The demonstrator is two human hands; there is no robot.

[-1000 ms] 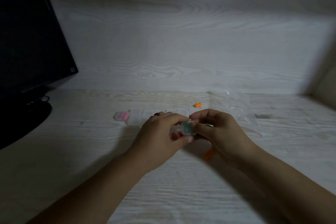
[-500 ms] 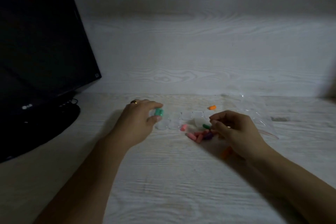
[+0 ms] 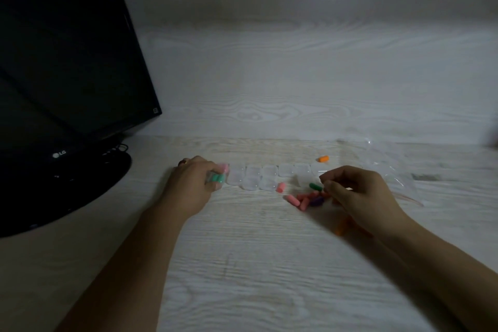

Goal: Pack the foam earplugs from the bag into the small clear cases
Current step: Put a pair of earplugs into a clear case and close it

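Note:
My left hand (image 3: 190, 186) grips a small clear case with teal earplugs (image 3: 217, 178) at the left end of a row of clear cases (image 3: 258, 178); a case with pink earplugs (image 3: 224, 168) sits right behind it. My right hand (image 3: 355, 191) hovers with curled fingers over a loose heap of pink, purple and green earplugs (image 3: 307, 199). A single pink earplug (image 3: 280, 187) lies near the row. One orange earplug (image 3: 323, 159) lies behind the row, and more orange ones (image 3: 342, 229) show under my right wrist. The clear bag (image 3: 388, 167) lies flat at the right.
A black monitor (image 3: 67, 67) on a round base (image 3: 80, 191) stands at the left. A pale wooden wall (image 3: 296, 89) rises behind the wood-grain tabletop (image 3: 256, 264).
My hands have parted. The left one carried the case with teal earplugs leftward to the row's end and lowered it; the right one moved back over the loose earplugs.

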